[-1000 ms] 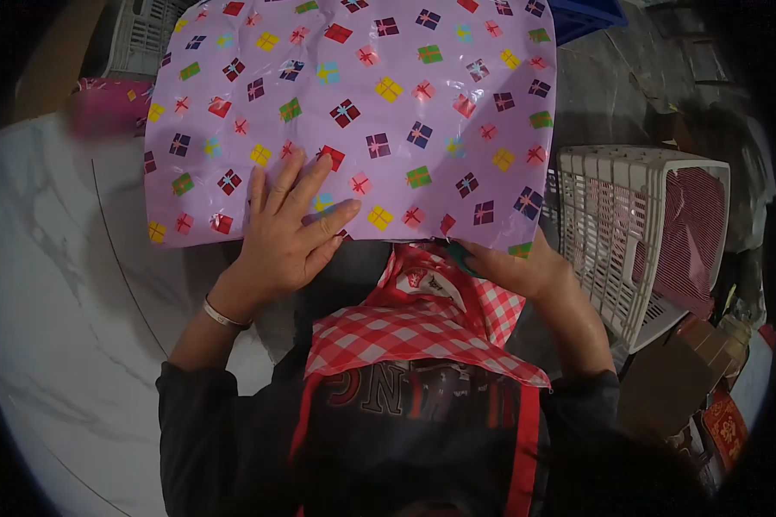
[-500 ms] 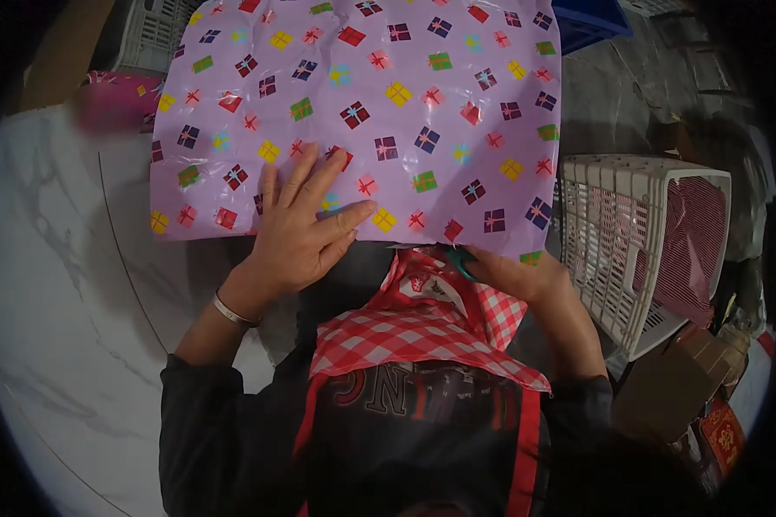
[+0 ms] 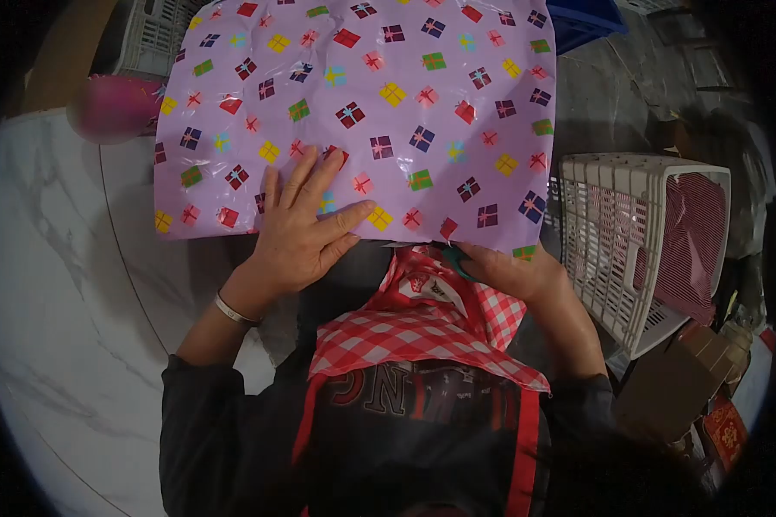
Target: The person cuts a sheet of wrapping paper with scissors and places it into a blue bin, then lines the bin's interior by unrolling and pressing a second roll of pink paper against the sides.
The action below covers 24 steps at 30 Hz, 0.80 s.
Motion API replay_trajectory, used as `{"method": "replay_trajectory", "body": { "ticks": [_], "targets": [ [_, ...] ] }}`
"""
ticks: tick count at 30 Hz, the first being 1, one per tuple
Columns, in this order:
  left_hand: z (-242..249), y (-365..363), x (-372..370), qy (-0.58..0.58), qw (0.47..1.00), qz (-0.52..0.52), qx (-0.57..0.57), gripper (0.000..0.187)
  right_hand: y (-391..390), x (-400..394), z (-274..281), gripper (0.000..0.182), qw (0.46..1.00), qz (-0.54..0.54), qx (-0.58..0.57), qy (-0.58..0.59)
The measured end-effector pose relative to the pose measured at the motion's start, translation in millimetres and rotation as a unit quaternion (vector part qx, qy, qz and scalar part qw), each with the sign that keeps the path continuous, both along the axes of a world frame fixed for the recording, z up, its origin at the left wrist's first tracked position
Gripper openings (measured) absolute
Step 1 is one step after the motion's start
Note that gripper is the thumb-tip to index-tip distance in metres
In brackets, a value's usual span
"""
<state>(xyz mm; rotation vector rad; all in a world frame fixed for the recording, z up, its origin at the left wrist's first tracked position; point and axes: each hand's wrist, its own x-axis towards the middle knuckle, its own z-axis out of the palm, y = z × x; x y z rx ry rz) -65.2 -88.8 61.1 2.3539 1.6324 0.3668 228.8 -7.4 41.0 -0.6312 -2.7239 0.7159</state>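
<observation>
Lilac sheeting (image 3: 405, 121) printed with gift boxes spans the space before the person, its near edge above the checked apron (image 3: 414, 340). The left hand (image 3: 302, 233) presses flat on it, fingers spread; the right hand (image 3: 513, 271) grips a teal handle (image 3: 458, 264) at that edge, fingertips hidden. The dark shirt (image 3: 431, 465) shows "N"; the red packet's (image 3: 725, 432) gold marking is unreadable.

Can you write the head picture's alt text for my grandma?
The left hand rests on a purple sheet printed with little presents, while the right hand holds something green by its edge. A white basket is nearby.
</observation>
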Motion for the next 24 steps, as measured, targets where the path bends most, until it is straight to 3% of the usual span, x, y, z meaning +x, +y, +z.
{"method": "replay_trajectory", "body": {
  "ticks": [4, 8, 17, 24],
  "targets": [
    [1.5, 0.3, 2.1, 0.004, 1.0, 0.002, 0.004, 0.032, 2.2, 3.7, -0.4, 0.027, 0.999, -0.01, 0.005, 0.047],
    [2.8, 5.6, 8.1, -0.011, 1.0, -0.011, 0.008, 0.03, -1.5, 5.6, 5.7, 0.027, 0.999, -0.022, 0.035, 0.019],
    [2.8, 10.1, 10.2, -0.013, 0.999, -0.016, -0.027, 0.032, -7.6, 6.6, 16.7, 0.031, 0.998, -0.03, -0.025, 0.046],
    [1.9, 11.0, 10.8, -0.003, 0.999, -0.017, -0.027, 0.031, -16.9, 11.9, 13.6, 0.031, 0.997, -0.072, 0.033, -0.008]
  ]
}}
